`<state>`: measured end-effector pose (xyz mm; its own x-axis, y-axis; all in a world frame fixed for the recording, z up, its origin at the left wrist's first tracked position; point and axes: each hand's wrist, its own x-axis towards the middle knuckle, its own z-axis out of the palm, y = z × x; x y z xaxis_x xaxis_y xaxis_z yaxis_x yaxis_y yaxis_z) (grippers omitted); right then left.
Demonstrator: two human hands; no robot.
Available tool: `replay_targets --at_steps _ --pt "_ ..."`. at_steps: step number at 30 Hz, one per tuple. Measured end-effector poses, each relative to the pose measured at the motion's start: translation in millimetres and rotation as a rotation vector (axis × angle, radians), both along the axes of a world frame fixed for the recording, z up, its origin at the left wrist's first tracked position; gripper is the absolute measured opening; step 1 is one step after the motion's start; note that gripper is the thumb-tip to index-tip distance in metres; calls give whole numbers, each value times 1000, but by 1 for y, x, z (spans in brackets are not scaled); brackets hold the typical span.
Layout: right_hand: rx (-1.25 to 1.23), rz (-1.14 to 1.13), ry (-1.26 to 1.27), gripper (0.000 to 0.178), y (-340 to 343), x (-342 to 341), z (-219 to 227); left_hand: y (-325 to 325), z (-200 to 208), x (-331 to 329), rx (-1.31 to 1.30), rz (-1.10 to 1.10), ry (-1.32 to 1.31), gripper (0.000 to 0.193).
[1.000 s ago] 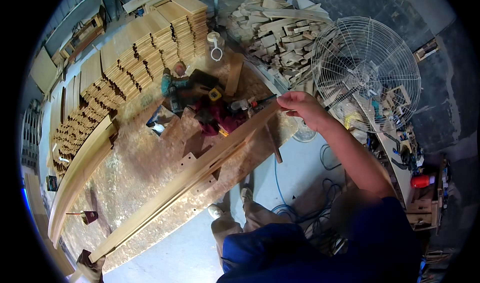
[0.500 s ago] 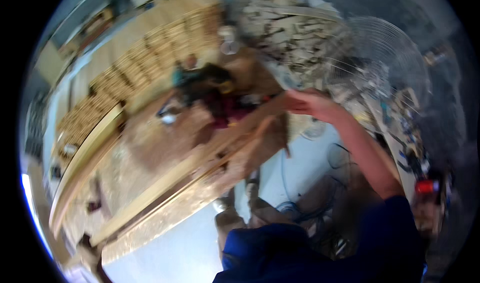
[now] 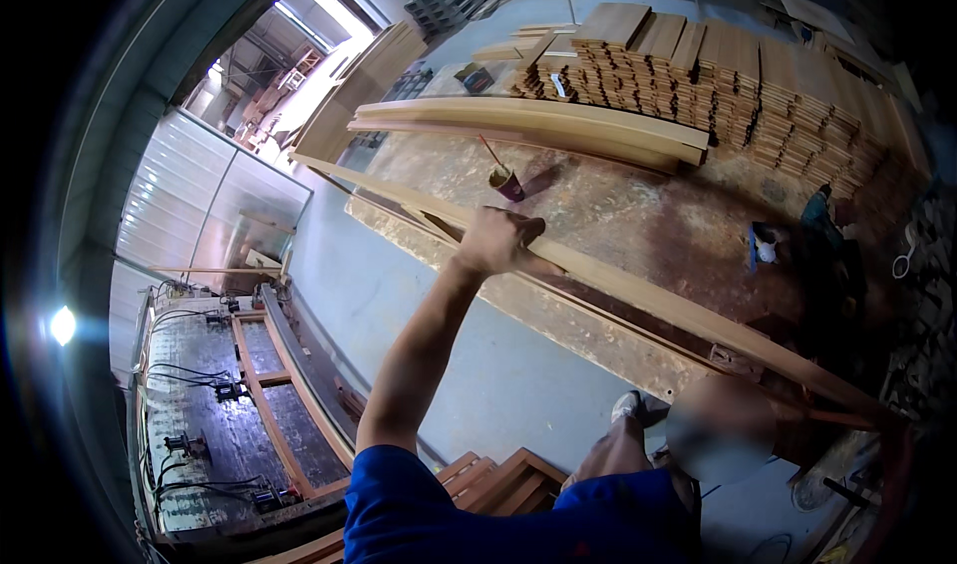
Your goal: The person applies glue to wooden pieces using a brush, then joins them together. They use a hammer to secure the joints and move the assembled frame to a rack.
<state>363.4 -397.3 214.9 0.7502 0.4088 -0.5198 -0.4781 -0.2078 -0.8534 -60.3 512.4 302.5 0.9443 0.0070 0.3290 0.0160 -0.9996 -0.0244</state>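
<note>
A long pale wooden board (image 3: 663, 302) runs slantwise along the near side of a large stained worktable (image 3: 623, 215). My left hand (image 3: 496, 243) is closed over this board, its arm stretched out from my blue sleeve. Beside the board, on the near side, lies a narrower strip of wood. At the dark right rim, by the board's near end, a dim reddish shape looks like my right hand (image 3: 890, 426); its fingers do not show. A small pot (image 3: 505, 183) with a stick in it stands on the table beyond my left hand.
Long boards (image 3: 538, 125) lie together across the table, and stacked planks (image 3: 768, 95) stand behind them. On my left is a clamping bench (image 3: 194, 414) holding a wooden frame (image 3: 264, 375). Reddish frames (image 3: 508, 484) are piled near my body. A teal-handled tool (image 3: 817, 210) lies at the right.
My view has swung to the left, bringing the clamping bench and doorway into sight. My left arm now shows fully, while my right hand, earlier plain on the board, has moved to the dark rim.
</note>
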Motion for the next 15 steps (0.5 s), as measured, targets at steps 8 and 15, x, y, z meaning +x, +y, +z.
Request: replay_targets --at_steps 8,15 --pt "47 -13 91 77 -19 32 -34 0 2 8 51 52 85 76" --pt "23 -230 156 66 -46 31 -48 -4 -3 -16 21 124 160 74"
